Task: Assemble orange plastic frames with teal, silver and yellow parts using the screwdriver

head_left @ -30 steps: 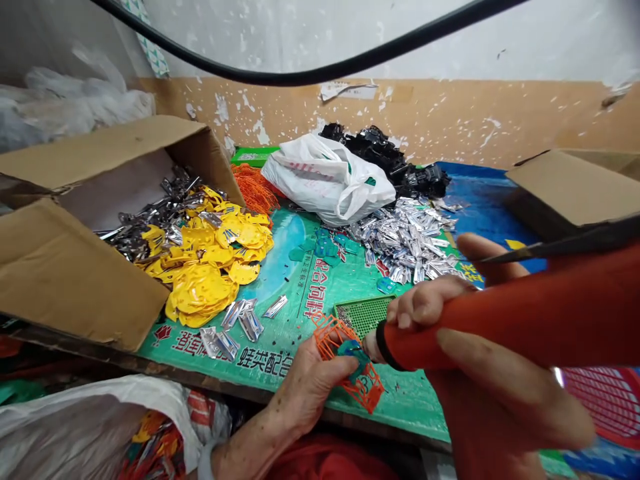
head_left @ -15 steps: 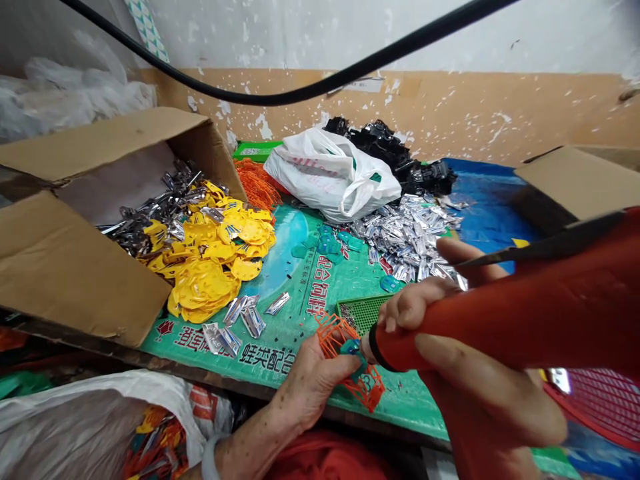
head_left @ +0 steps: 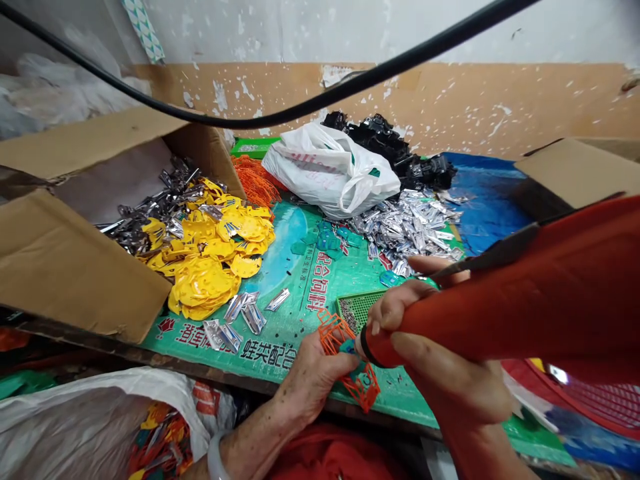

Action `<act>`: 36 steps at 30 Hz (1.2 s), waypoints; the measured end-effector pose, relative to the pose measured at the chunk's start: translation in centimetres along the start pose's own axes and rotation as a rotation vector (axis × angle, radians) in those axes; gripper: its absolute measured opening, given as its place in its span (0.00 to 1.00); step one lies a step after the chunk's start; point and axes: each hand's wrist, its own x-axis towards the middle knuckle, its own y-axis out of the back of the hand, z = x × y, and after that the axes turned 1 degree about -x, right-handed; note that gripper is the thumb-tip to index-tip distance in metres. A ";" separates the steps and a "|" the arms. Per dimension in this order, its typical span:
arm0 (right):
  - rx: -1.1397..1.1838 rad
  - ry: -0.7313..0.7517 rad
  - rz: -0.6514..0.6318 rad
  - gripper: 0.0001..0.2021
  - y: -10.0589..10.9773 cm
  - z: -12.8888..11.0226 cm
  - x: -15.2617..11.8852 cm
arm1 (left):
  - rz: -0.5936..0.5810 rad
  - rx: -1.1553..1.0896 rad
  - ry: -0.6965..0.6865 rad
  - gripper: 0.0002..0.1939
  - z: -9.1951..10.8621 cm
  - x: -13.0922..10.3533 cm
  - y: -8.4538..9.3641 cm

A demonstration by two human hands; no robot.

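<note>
Fingers (head_left: 345, 364) of the left hand (head_left: 310, 377) partly cover a small teal piece (head_left: 347, 346) and an orange openwork frame (head_left: 369, 393) near the front edge of the slick green sheet (head_left: 280, 327), where I cannot make out whether the rounded red tool (head_left: 500, 313), cut off at right, touches the teal piece. Curved, glossy yellow pieces (head_left: 205, 287) spill from a matte cardboard box (head_left: 75, 267) at left. Remotely, I see the left thumb and fingers pinched on frame and teal piece, the right hand (head_left: 460, 387) wrapped around the tool, one finger extended.
</note>
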 end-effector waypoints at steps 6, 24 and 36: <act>0.075 0.010 -0.045 0.24 0.1 0.6 -0.3 | 0.015 0.029 -0.021 0.09 0.2 -0.1 0.1; -0.143 0.114 0.393 0.09 6.1 3.4 5.1 | -0.131 -0.067 0.173 0.10 -0.1 -0.5 0.9; -0.217 0.055 0.441 0.06 6.6 4.9 5.2 | -0.181 -0.081 0.158 0.10 -0.9 -0.1 0.6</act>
